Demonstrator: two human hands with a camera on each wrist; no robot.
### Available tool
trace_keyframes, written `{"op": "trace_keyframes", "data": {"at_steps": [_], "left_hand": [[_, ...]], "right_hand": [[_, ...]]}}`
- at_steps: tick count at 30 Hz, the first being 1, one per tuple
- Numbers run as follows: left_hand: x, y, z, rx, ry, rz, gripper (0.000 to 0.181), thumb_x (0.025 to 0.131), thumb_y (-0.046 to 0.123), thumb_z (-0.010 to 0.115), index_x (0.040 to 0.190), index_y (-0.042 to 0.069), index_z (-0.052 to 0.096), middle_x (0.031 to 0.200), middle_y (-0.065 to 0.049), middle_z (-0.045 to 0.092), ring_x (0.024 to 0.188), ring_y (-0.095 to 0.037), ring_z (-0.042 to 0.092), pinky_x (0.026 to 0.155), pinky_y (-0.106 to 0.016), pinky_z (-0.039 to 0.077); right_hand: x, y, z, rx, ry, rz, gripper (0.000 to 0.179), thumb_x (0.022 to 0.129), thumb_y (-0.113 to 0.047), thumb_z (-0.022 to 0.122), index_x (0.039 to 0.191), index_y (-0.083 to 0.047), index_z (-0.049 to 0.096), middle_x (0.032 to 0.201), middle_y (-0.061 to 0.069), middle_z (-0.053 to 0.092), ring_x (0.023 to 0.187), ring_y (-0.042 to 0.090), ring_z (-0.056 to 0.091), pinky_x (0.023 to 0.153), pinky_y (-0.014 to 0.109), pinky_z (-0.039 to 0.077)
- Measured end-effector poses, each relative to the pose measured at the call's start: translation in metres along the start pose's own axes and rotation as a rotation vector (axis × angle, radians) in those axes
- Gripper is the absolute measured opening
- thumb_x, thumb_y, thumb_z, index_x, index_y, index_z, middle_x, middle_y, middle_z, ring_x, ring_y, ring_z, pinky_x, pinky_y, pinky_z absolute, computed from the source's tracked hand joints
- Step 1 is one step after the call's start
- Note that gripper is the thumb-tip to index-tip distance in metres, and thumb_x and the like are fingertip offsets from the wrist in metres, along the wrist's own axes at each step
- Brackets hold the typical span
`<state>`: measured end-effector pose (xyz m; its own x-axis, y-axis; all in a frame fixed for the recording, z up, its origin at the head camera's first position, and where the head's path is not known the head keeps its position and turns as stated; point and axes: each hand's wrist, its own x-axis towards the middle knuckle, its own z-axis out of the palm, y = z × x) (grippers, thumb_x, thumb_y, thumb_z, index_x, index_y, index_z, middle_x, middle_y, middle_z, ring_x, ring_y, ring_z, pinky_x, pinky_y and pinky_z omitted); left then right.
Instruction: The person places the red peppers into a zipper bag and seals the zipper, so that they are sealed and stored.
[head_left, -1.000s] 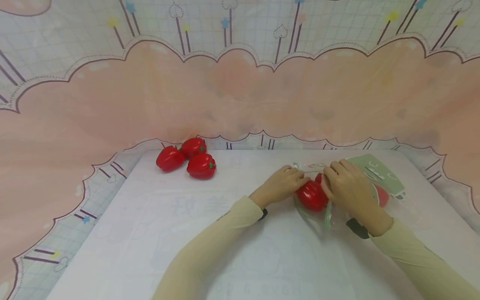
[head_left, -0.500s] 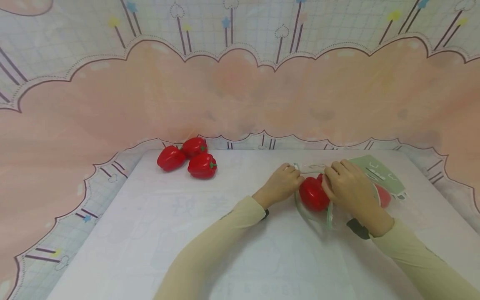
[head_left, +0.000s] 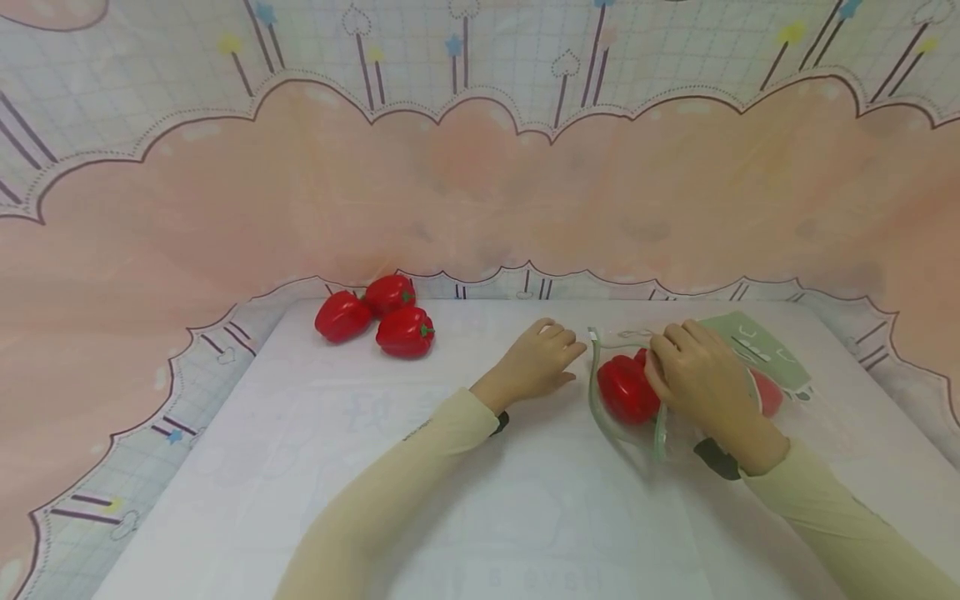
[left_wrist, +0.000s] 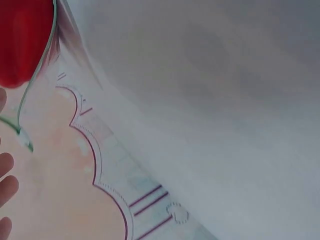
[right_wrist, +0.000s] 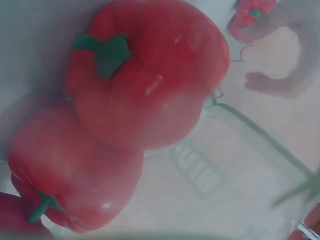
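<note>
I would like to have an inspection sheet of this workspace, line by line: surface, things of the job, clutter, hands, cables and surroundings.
Surface: white table with faint lettering.
Job's things: three red peppers grouped at the far left; clear bag at the right, with another red pepper in its open mouth.
Clutter: nothing seen.
Hands: left hand relaxed, beside the bag's mouth, apart from it; right hand grips the bag near its mouth.
Cables: nothing seen.
Surroundings: patterned cloth behind and along the sides.

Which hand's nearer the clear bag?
Right. The right hand grips the clear bag near its open mouth. The left hand is apart from it, just left of the opening, holding nothing.
</note>
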<state>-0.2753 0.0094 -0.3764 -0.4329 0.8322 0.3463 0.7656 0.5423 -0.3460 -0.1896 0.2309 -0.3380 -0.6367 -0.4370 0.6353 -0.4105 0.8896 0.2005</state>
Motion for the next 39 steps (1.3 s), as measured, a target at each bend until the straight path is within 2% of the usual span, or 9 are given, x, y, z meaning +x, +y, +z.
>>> {"op": "trace_keyframes", "data": {"at_steps": [4,11,18,23,30,39], "left_hand": [[-0.012,-0.01,-0.006,-0.015,0.013,0.0,0.04,0.084,0.038,0.068,0.117,0.017,0.061,0.11,0.001,0.065,0.107,-0.016,0.059,0.105,-0.033,0.04],[-0.035,-0.029,-0.022,0.026,0.022,-0.019,0.041,0.085,0.039,0.065,0.118,0.015,0.059,0.109,0.0,0.064,0.106,-0.018,0.059,0.104,-0.036,0.04],[-0.061,-0.054,-0.034,0.015,-0.005,-0.115,0.044,0.084,0.038,0.066,0.121,0.015,0.057,0.115,-0.003,0.064,0.109,-0.02,0.059,0.104,-0.04,0.041],[-0.079,-0.072,-0.038,0.006,0.02,-0.176,0.044,0.081,0.036,0.069,0.119,0.013,0.06,0.113,-0.007,0.065,0.107,-0.023,0.06,0.1,-0.042,0.045],[-0.101,-0.094,-0.034,0.02,0.054,-0.235,0.045,0.079,0.033,0.071,0.115,0.009,0.062,0.108,-0.01,0.066,0.102,-0.026,0.06,0.097,-0.042,0.046],[-0.127,-0.118,-0.022,-0.022,0.041,-0.333,0.047,0.074,0.029,0.076,0.113,0.007,0.063,0.109,-0.013,0.065,0.104,-0.029,0.06,0.097,-0.044,0.045]], "right_hand": [[0.0,0.0,0.001,0.009,0.007,-0.006,0.022,0.07,-0.014,0.074,0.082,0.002,0.064,0.074,0.015,0.063,0.067,0.026,0.054,0.062,0.038,0.054],[0.0,0.001,0.002,0.009,0.022,-0.027,0.02,0.071,-0.013,0.071,0.081,0.002,0.063,0.073,0.015,0.062,0.066,0.026,0.053,0.06,0.038,0.053],[0.001,0.001,0.003,0.011,0.027,-0.032,0.018,0.073,-0.014,0.068,0.081,0.002,0.063,0.073,0.015,0.062,0.066,0.027,0.052,0.059,0.037,0.052],[0.001,0.001,0.002,0.006,0.006,-0.028,0.021,0.072,-0.014,0.072,0.082,0.002,0.063,0.074,0.016,0.062,0.066,0.027,0.053,0.061,0.038,0.054],[0.003,0.007,0.0,0.005,-0.015,-0.02,0.023,0.071,-0.013,0.073,0.082,0.002,0.062,0.073,0.016,0.062,0.066,0.027,0.054,0.061,0.038,0.055],[0.003,0.009,-0.001,0.016,0.02,-0.023,0.02,0.071,-0.01,0.073,0.081,0.003,0.063,0.072,0.016,0.062,0.066,0.027,0.053,0.058,0.038,0.053]]}}
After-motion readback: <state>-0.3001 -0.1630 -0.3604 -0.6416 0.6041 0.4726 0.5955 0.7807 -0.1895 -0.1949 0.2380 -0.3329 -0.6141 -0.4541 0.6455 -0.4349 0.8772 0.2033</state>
